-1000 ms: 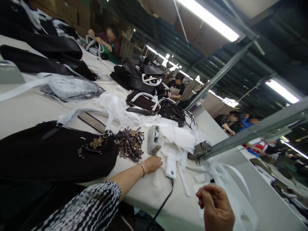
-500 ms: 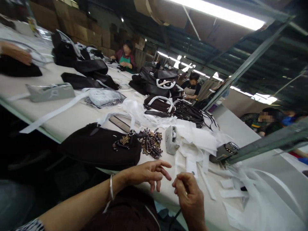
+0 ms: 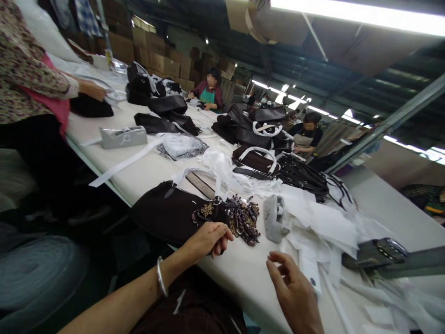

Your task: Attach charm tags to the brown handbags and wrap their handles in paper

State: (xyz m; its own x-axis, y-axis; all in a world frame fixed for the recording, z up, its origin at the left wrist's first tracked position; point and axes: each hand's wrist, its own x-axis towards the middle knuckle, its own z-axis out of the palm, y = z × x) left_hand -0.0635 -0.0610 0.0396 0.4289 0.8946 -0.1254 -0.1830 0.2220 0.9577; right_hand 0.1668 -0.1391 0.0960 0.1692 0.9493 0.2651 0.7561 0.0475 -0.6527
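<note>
My left hand is just in front of a dark brown handbag, its fingers curled in and the thumb laid over them. Whatever may be inside those fingers is hidden. The bag lies at the table edge, its handles wrapped in white, with a flower-like charm on it. Beside it is a heap of beaded charms. My right hand hovers over the near table, thumb and fingers curved and apart, nothing visible between them. A grey tape dispenser stands beyond it.
White paper sheets and strips spread over the right of the table. Farther back are a plastic-wrapped bundle, another tape dispenser and piled dark bags. A co-worker's hand rests on a black bag at left.
My hands have moved apart. The left fingers, spread before, are now curled near the bag. My right hand's pinch has loosened and opened. The view has swung left, showing more of the co-worker.
</note>
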